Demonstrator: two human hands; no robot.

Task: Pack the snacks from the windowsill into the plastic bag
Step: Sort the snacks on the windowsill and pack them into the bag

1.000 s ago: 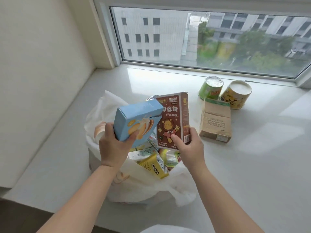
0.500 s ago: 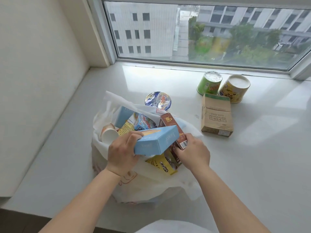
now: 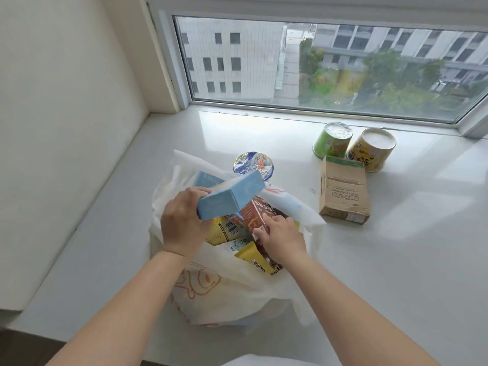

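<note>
— White plastic bag (image 3: 232, 294) on the windowsill (image 3: 396, 260), is that where everything is going?
— Yes. It stands open at the near left of the sill, printed with an orange fish outline on its near side, and both hands are at its mouth.
— What has the left hand (image 3: 182, 225) got?
— Its fingers and thumb are curled round one end of a blue box (image 3: 232, 196), held tilted above the bag's opening, the far end raised.
— And the right hand (image 3: 284, 237)?
— It grips a brown box (image 3: 257, 215) that stands on end inside the bag, just under the blue one. Fingers are bent over its near right edge.
— Anything else already in the bag?
— A yellow packet (image 3: 253, 257) pokes out at the near side, touching the right hand's wrist area, and another yellow pack (image 3: 220, 231) lies under the left hand. A second pale blue box (image 3: 206, 179) shows at the far left of the opening.
— What sits outside it?
— A round foil-lidded cup (image 3: 252, 163) just behind the bag. Further right, a cardboard carton (image 3: 343, 191) lies flat on the sill, well apart from the bag. Behind it, near the window (image 3: 317, 67), a green tub (image 3: 331, 140) and a yellow tub (image 3: 369, 151) lie tipped side by side, the yellow one touching the carton's far corner.
</note>
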